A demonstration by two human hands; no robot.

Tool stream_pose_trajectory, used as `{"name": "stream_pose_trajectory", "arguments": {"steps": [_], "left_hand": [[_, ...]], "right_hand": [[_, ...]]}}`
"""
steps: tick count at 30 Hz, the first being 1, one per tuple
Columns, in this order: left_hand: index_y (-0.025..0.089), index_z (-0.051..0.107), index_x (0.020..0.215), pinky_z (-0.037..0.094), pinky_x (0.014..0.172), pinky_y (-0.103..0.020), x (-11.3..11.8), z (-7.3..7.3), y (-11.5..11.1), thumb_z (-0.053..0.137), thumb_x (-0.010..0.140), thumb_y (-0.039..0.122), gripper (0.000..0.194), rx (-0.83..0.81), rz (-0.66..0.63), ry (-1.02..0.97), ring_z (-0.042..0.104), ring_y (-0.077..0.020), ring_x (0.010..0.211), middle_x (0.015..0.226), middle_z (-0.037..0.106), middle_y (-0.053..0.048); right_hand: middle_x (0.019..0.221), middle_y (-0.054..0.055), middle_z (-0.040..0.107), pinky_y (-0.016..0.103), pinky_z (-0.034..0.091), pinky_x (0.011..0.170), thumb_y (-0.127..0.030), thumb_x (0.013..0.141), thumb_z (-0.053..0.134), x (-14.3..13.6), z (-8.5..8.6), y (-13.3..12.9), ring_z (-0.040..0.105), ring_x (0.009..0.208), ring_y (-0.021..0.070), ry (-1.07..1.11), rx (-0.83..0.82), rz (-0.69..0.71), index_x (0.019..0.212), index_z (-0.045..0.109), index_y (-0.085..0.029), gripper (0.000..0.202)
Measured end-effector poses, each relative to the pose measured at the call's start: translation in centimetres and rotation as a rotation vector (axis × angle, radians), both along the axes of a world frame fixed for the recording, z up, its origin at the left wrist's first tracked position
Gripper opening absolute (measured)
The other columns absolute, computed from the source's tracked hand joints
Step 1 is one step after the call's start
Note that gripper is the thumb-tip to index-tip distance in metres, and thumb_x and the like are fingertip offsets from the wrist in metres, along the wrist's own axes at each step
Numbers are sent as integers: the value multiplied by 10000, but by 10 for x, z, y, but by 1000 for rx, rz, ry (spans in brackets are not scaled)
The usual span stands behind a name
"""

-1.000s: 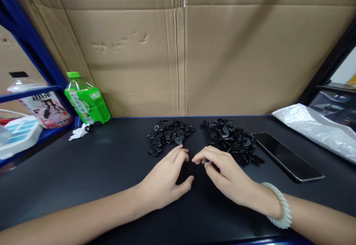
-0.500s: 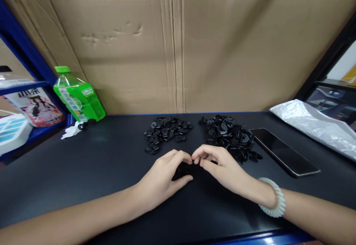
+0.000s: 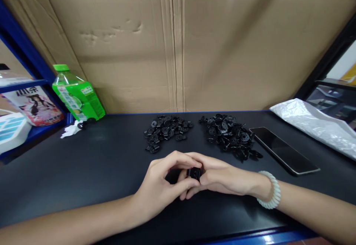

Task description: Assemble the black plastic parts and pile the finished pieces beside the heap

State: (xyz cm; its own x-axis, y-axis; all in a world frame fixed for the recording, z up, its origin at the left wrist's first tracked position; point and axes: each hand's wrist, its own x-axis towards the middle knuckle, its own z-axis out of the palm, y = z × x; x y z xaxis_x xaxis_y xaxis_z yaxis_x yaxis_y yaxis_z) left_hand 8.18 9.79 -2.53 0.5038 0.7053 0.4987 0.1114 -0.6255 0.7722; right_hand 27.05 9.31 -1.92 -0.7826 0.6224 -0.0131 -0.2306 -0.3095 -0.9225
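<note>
A small black plastic part (image 3: 195,173) was held clamped between the fingers of the left hand (image 3: 162,182) and the right hand (image 3: 222,176).

Black phone (image 3: 284,150), green bottle (image 3: 78,95), pale bracelet (image 3: 271,190), brown cardboard (image 3: 133,48).

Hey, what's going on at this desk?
Someone is holding a small black part between their left hand and right hand, fingertips together over the dark table. Beyond the hands lie two piles of black pieces, a left pile and a right pile. A phone lies beside the right pile, its screen dark.
</note>
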Motion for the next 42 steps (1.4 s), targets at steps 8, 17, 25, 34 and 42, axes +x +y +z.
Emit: {"name": "stream_pose_trajectory", "arguments": {"steps": [8, 17, 25, 34, 42], "left_hand": [[171, 616, 903, 533, 532, -188, 3, -2, -2, 719, 716, 38, 252, 152, -17, 60, 633, -96, 507, 697, 687, 24], [186, 550, 810, 577, 598, -196, 3, -5, 3, 549, 817, 33, 153, 114, 152, -24, 677, -116, 695, 896, 665, -22], [244, 527, 1074, 602, 753, -250, 3, -3, 9, 560, 844, 85, 282, -140, 90, -41, 660, -153, 936, 1065, 598, -27], [222, 544, 1022, 575, 868, -339, 1, -6, 14, 527, 833, 103, 224, -81, 80, 174, 628, -183, 994, 1025, 617, -26], [202, 468, 1189, 460, 1037, -461, -2, -3, 23, 499, 832, 122, 367, 59, 128, 416, 561, -242, 1177, 1229, 593, -87]], "right_hand": [[875, -8, 553, 282, 412, 745, -50, 590, 461, -3, -7, -2, 540, 793, 126, -94, -38, -93, 1081, 539, -192, 518], [731, -45, 494, 301, 381, 703, -80, 635, 482, -13, -9, -8, 479, 645, 104, -4, -90, -164, 1083, 446, -183, 461], [953, 14, 523, 311, 408, 718, -57, 753, 450, 16, 19, -4, 484, 790, 144, -559, 668, -340, 1238, 337, -218, 523], [999, 113, 563, 424, 412, 876, -201, 724, 548, 71, 38, 31, 504, 967, 277, -1182, 1287, -1190, 1006, 508, -139, 292], [1084, 104, 562, 410, 406, 938, -136, 721, 520, 51, 35, 17, 500, 1054, 260, -975, 1305, -1108, 1089, 514, -153, 368]]}}
